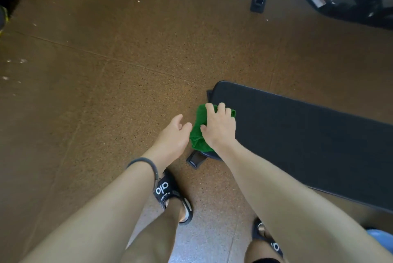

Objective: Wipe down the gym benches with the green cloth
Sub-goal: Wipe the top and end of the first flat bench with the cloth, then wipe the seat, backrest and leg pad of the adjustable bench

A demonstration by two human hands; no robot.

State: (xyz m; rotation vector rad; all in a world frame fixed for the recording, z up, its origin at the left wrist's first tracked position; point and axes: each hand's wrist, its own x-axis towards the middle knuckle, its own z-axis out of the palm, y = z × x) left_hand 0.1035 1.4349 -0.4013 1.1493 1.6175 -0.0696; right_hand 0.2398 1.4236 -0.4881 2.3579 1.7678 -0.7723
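At the near left corner of the bench (297, 135), the right hand (219, 128) is lying on top of the green cloth (198, 133), fingers spread and bent down into the fabric, pressing it onto the black pad; whether the thumb is pinching a fold is hard to tell. The cloth is sitting bunched on that corner, part of it spilling over the end edge. The left hand (174, 135) is hovering just beside the cloth on its left, off the bench and over the floor (106, 92), fingers loose and holding nothing. The bench's long axis is running away to the right and slightly toward the person, so nearly all the unwiped pad is lying to the right of the cloth. Judging from this, the right hand is the 1 placed to sweep along that length.
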